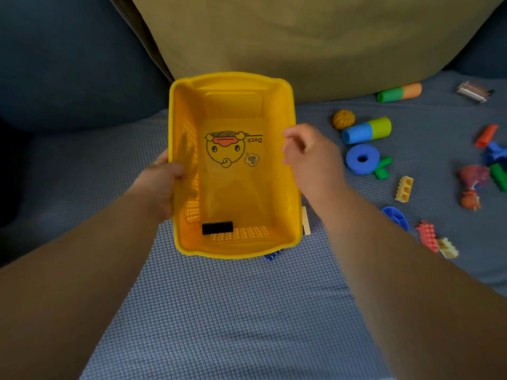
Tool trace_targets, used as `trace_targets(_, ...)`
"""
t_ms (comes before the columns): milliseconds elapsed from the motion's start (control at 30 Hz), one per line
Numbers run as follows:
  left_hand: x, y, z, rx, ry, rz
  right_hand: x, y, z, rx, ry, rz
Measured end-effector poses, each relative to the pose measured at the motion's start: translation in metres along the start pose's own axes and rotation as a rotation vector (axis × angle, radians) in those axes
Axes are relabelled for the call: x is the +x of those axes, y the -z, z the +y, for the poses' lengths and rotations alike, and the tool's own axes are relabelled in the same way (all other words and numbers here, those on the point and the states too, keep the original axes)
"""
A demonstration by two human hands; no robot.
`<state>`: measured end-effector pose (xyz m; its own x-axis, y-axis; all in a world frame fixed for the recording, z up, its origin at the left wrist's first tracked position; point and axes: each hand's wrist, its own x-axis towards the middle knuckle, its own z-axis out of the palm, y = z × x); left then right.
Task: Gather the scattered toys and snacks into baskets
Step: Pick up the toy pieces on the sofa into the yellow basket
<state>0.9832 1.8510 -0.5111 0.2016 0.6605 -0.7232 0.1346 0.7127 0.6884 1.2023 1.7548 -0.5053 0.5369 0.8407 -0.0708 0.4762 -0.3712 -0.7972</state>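
- The yellow duck basket [233, 252] is open side up over the sofa seat [219, 311], just left of the scattered toys. That looks handy for loading.
- The left hand [162, 182] grips the basket's left wall, thumb inside, fingers showing through the plastic.
- The right hand [310, 154] is at the right rim, fingers loosely curled. I cannot tell whether it grips the rim.
- The blue foam ring [362, 159] lies nearest that hand.
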Motion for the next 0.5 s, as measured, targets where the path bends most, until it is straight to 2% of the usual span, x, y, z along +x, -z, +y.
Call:
trace_targets(33,0.001,0.005,0.0,0.004,0.001,0.003,0.004,0.007,0.007,0.055,-0.063,0.076)
trace_targets(67,0.001,0.009,-0.001,0.009,0.004,0.015,0.005,0.011,0.017,0.027,-0.143,0.08)
trace_targets(100,0.001,0.013,-0.001,0.015,0.007,0.029,0.003,0.011,0.028,-0.065,-0.245,0.019)
trace_targets(167,0.002,0.02,-0.001,0.032,0.014,0.042,-0.012,0.001,0.055,-0.316,-0.458,-0.217)
trace_targets(233,0.003,0.028,-0.002,0.042,0.021,0.043,-0.03,-0.017,0.078,-0.495,-0.579,-0.402)
trace_targets(367,0.003,0.036,-0.006,0.053,0.027,0.038,-0.054,-0.041,0.096,-0.626,-0.588,-0.415)
trace_targets(433,0.003,0.036,-0.009,0.049,0.033,0.03,-0.055,-0.042,0.096,-0.665,-0.516,-0.361)
trace_targets(500,0.003,0.033,-0.012,0.038,0.035,0.019,-0.048,-0.031,0.088,-0.588,-0.483,-0.249)
